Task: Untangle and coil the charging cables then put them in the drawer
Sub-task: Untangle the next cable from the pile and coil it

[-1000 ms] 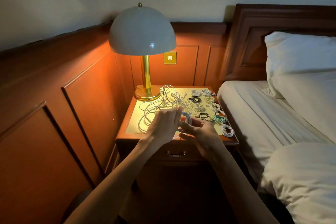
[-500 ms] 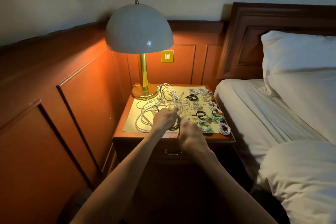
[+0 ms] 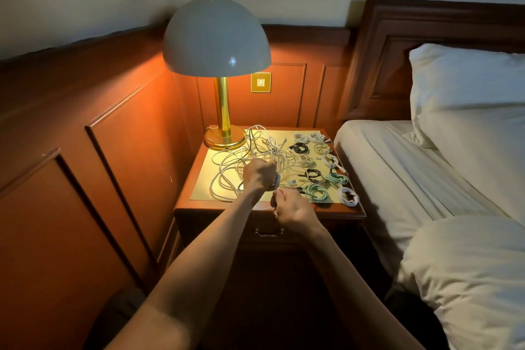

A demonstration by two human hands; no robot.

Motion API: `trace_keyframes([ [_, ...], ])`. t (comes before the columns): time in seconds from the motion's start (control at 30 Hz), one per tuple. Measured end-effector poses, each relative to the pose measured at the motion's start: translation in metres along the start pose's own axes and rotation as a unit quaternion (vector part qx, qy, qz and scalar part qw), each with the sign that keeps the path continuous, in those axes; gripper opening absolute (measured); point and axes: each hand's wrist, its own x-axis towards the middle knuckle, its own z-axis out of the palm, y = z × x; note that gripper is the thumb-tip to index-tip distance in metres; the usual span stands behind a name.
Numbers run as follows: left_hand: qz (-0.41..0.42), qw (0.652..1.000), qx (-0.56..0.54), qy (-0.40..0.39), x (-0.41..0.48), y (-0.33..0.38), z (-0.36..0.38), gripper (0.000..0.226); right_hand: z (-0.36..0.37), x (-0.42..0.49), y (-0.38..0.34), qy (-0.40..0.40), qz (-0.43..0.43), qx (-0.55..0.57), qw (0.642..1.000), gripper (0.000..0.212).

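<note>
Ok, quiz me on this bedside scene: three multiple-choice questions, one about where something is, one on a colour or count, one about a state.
1. Where on the wooden nightstand does the brass lamp with the white dome shade stand? A) back left corner B) front right corner C) front middle
2. How many mint-green coiled cables lie there? A) one B) two C) five
3. The nightstand's wooden drawer is: A) shut B) pulled halfway out C) taken out entirely
Answers: 1 A, its base sits at the back left by the wall; 2 B, two green coils lie near the front right; 3 A, its front sits flush under the top.
</note>
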Motion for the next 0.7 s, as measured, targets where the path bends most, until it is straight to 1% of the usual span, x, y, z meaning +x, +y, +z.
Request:
trace_keyframes([
  [0.13,0.006,1.000,0.025,-0.002,-0.003,0.001,0.005,0.044,0.003,-0.004,0.007,0.007,0.012,0.023,1.000,0.037],
  [0.27,0.008,0.999,0.028,-0.020,-0.002,-0.004,0.008,0.044,0.008,-0.006,0.010,-0.010,0.022,0.071,0.997,0.036],
  [0.37,0.002,0.999,0.005,-0.039,-0.003,-0.012,0.007,0.045,0.010,-0.006,0.014,-0.045,0.025,0.093,0.994,0.034],
  [0.5,0.008,0.996,-0.033,-0.087,-0.007,-0.018,-0.001,0.047,0.002,-0.001,0.022,-0.108,0.092,0.160,0.977,0.026],
  [0.57,0.031,0.994,-0.040,-0.092,-0.009,-0.015,-0.005,0.053,-0.005,0.004,0.026,-0.100,0.112,0.185,0.971,0.022],
  [0.6,0.045,0.994,-0.046,-0.086,-0.010,-0.012,-0.007,0.057,-0.009,0.006,0.027,-0.089,0.110,0.199,0.970,0.024],
  [0.67,0.065,0.993,-0.046,-0.082,-0.011,-0.005,-0.008,0.064,-0.018,0.011,0.028,-0.055,0.087,0.231,0.968,0.040],
  [0.7,0.066,0.993,-0.042,-0.086,-0.011,-0.002,-0.007,0.066,-0.022,0.014,0.028,-0.030,0.073,0.254,0.964,0.042],
])
